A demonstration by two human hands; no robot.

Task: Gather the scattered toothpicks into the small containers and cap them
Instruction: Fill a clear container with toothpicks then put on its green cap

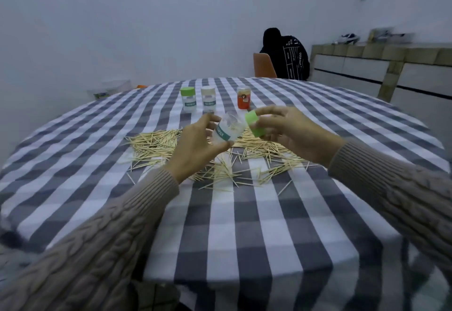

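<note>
Toothpicks (pixel 156 144) sprawl across the checked tablecloth (pixel 244 225), pointing every way. Left hand (pixel 195 146) grips a clear container (pixel 226 131) above them, its long axis tilted, mouth toward one o'clock. Right hand (pixel 291 129) pinches the green cap (pixel 254 123) just beside that mouth.

— Where am I working from here?
— I'm looking at a home dining room: a checked cloth is covering the tabletop (pixel 244 225), an orange chair (pixel 264 66) is standing behind, a tiled sideboard (pixel 367 66) beside.
</note>
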